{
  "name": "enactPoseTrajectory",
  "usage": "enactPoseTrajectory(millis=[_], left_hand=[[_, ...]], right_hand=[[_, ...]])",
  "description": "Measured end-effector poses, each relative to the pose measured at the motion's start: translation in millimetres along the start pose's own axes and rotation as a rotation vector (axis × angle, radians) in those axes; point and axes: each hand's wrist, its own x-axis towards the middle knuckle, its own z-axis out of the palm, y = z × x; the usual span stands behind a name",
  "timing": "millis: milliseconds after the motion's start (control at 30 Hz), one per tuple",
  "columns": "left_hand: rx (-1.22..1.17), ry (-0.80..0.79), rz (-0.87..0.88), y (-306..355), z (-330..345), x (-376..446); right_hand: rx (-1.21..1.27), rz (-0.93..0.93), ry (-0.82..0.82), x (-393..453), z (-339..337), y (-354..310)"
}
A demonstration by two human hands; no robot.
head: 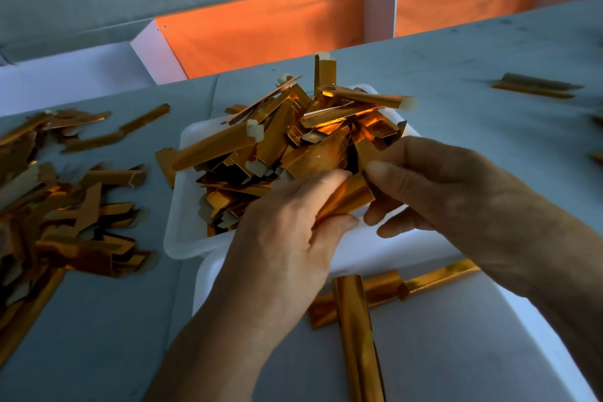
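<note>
Gold strip (347,196), partly hidden, is pinched by left hand (287,232) and right hand (450,192).

A single camera, worn on the person's head, looks forward and steeply down onto the counter (473,68). The heaped white tray (177,238) lies near the middle of the picture, close under the lens. Nearer than the tray, the left hand (287,238) and right hand (456,192), both holding a gold strip (346,199), fill the lower half. The wide angle reaches an orange cloth (261,33) beyond the tray and a loose heap of strips (65,206) left of it.
</note>
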Motion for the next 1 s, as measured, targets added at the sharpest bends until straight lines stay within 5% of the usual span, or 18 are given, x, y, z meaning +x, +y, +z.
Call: enactPoseTrajectory(millis=[133,533,800,1000], left_hand=[[-0.076,-0.035,0.025,0.4,-0.7,-1.5],[-0.241,-0.050,0.038,-2.6,-6.6,-3.2],[-0.247,-0.078,0.082,-2.8,-8.1,-4.5],[-0.239,-0.074,0.069,-5.8,-7.1,-2.7]], right_hand=[[0.096,0.018,0.037,1.0,-8.3,0.2],[0.301,-0.003,-0.238,-2.3,-26.8,1.9],[0.139,-0.061,-0.272,-1.8,-28.2,-0.3],[-0.041,-0.240,-0.091,0.9,-16.9,4.5]])
